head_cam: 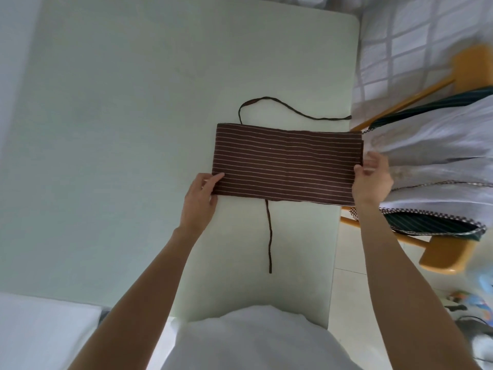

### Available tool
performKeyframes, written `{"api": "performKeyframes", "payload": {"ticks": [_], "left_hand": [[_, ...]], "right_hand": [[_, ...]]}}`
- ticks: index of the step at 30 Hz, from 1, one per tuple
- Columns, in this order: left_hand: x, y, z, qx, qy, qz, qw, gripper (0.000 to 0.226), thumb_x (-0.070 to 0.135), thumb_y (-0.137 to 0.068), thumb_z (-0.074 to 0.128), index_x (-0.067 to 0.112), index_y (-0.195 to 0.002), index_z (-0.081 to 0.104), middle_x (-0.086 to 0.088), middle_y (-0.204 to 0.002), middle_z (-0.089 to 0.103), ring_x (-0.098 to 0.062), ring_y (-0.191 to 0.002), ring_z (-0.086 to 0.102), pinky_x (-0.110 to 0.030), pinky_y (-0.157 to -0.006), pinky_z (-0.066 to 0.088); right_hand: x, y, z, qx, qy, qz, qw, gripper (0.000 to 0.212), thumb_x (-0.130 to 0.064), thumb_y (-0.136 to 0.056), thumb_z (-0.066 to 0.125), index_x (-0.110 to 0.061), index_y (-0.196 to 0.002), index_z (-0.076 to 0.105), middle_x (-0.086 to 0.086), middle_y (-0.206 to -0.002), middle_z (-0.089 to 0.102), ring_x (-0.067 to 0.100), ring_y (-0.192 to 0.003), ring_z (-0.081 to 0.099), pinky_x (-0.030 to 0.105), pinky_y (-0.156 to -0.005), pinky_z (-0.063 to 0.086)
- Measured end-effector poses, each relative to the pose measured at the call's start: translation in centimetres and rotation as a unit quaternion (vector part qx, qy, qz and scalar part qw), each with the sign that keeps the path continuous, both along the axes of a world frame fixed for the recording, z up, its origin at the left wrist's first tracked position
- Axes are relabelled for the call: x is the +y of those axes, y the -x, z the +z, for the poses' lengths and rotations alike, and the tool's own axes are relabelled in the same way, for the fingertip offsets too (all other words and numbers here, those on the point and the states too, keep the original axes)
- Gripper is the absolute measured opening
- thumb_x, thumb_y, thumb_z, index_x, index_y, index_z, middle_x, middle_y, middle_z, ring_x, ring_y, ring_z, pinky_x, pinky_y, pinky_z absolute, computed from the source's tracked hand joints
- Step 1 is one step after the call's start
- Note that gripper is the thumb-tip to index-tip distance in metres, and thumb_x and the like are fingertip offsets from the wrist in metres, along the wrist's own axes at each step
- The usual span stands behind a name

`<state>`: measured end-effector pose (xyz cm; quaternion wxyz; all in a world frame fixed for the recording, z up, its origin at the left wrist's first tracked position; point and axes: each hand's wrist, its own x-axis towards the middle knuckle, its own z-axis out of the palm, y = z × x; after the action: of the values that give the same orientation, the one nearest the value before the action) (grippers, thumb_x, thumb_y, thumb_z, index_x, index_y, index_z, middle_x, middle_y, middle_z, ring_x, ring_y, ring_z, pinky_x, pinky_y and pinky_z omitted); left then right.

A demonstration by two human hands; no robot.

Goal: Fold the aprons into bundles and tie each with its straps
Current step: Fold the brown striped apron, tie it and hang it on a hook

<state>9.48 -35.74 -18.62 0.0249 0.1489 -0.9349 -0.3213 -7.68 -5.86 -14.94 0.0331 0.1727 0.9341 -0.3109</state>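
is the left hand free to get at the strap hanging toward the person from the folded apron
Probably yes. The near strap lies bare on the table just right of the left hand, nothing between them. But that hand now holds the brown striped apron's left end and would have to let go.

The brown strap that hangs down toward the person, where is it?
In the head view, that strap runs from the near edge of the folded striped apron across the table toward the person, between both forearms.
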Motion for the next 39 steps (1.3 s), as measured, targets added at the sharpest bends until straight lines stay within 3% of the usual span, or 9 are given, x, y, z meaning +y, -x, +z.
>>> {"api": "performKeyframes", "payload": {"ticks": [4,10,14,19,21,26,32,36,39], "left_hand": [[-0.6,-0.3,-0.2,-0.004,0.020,-0.028,0.999,0.050,-0.006,-0.076,0.065,0.013,-0.122,0.060,-0.013,-0.120,0.051,-0.026,-0.099,0.054,-0.029,-0.079,0.052],[-0.7,3.2,2.2,-0.115,-0.180,0.155,0.964,0.050,0.024,-0.091,0.059,0.018,-0.136,0.038,0.002,-0.120,0.053,-0.012,-0.091,0.057,-0.029,-0.084,0.050],[-1.3,4.9,2.8,-0.152,-0.163,0.157,0.962,0.048,0.023,-0.091,0.059,0.016,-0.135,0.041,-0.001,-0.110,0.062,-0.012,-0.086,0.056,-0.026,-0.079,0.045],[-4.9,1.5,2.1,-0.165,-0.183,0.279,0.928,0.036,0.022,-0.093,0.055,0.015,-0.128,0.047,-0.008,-0.119,0.062,-0.026,-0.103,0.062,-0.037,-0.088,0.051],[-6.3,-0.2,2.3,-0.171,-0.151,0.306,0.924,0.036,0.024,-0.094,0.053,0.014,-0.128,0.047,-0.009,-0.121,0.061,-0.028,-0.105,0.061,-0.036,-0.086,0.049],[-9.1,-3.7,4.1,-0.113,-0.119,0.355,0.920,0.035,0.019,-0.093,0.052,0.014,-0.127,0.049,-0.008,-0.119,0.061,-0.023,-0.101,0.061,-0.031,-0.082,0.048],[-10.6,-5.4,7.3,0.000,-0.152,0.379,0.913,0.031,0.017,-0.089,0.057,0.017,-0.119,0.058,0.002,-0.112,0.064,-0.013,-0.097,0.060,-0.018,-0.076,0.046],[-8.9,-4.1,9.8,0.049,-0.153,0.323,0.933,0.030,0.017,-0.087,0.061,0.017,-0.117,0.060,0.005,-0.109,0.063,-0.003,-0.088,0.059,-0.005,-0.070,0.045],[-4.9,-1.7,10.8,0.066,-0.163,0.236,0.956,0.031,0.018,-0.086,0.063,0.020,-0.117,0.059,0.008,-0.107,0.062,-0.001,-0.088,0.058,-0.012,-0.075,0.048]], "right_hand": [[0.7,0.4,-1.1,-0.075,0.011,0.037,0.996,0.032,-0.019,-0.094,0.055,-0.013,-0.126,0.054,0.008,-0.120,0.063,0.025,-0.105,0.061,0.036,-0.090,0.048],[-0.2,0.5,-0.8,-0.079,0.011,0.092,0.993,0.035,-0.021,-0.097,0.049,-0.015,-0.131,0.048,0.010,-0.124,0.060,0.026,-0.112,0.057,0.038,-0.094,0.044],[-1.3,-0.2,0.0,0.000,-0.068,0.131,0.989,0.032,-0.012,-0.095,0.051,-0.013,-0.127,0.053,0.011,-0.116,0.065,0.029,-0.102,0.062,0.038,-0.087,0.048],[-5.4,-0.4,1.0,-0.011,0.051,0.160,0.986,0.044,-0.014,-0.091,0.058,-0.018,-0.132,0.045,0.006,-0.111,0.064,0.018,-0.094,0.060,0.032,-0.086,0.049],[-7.6,-1.2,0.4,0.038,0.015,0.211,0.977,0.043,-0.012,-0.090,0.059,-0.014,-0.131,0.046,0.011,-0.122,0.056,0.022,-0.106,0.054,0.038,-0.092,0.049],[-13.9,-6.1,-1.7,0.128,-0.095,0.448,0.880,0.030,-0.018,-0.091,0.056,-0.017,-0.121,0.060,0.012,-0.134,0.049,0.032,-0.126,0.041,0.043,-0.103,0.037],[-18.8,-13.3,-3.9,0.036,-0.120,0.583,0.803,0.037,-0.034,-0.091,0.053,-0.026,-0.128,0.057,0.010,-0.138,0.049,0.033,-0.127,0.043,0.053,-0.105,0.034],[-18.5,-13.8,-3.8,-0.011,0.005,0.560,0.829,0.036,-0.030,-0.097,0.044,-0.024,-0.131,0.055,0.009,-0.147,0.038,0.027,-0.138,0.029,0.043,-0.115,0.015],[-16.8,-12.8,-1.7,-0.053,0.185,0.410,0.891,0.031,-0.017,-0.098,0.047,-0.015,-0.127,0.057,0.004,-0.135,0.051,0.015,-0.125,0.046,0.029,-0.109,0.034]]}}
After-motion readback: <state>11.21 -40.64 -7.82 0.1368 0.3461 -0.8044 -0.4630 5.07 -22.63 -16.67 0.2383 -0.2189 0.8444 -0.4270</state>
